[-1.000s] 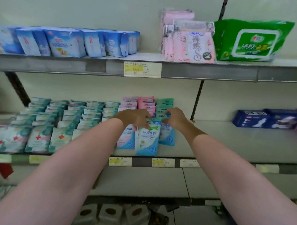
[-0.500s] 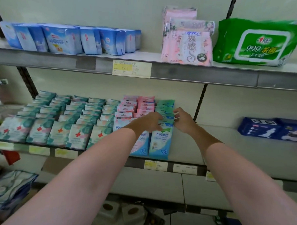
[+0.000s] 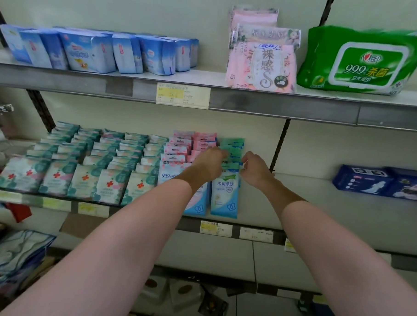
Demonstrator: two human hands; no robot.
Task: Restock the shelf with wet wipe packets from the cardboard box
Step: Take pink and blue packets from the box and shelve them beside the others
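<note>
Step in hand looks like squaring up the rightmost row of wet wipe packets on the middle shelf; front packet stands upright at the shelf edge, reads 水润净肤. Left hand lies over the green-topped packets behind it, fingers reaching in, whether pinching one I cannot tell. Right hand just beside the row's right edge, fingers curled, seems empty. Cardboard box not in view. Next move likely needs pushing the row straight, then fetching more packets. Neighbouring packet reads 999. Upper shelf: pink pack reads 裸感 S, green pack reads 999 杀菌. Price tag unreadable
</note>
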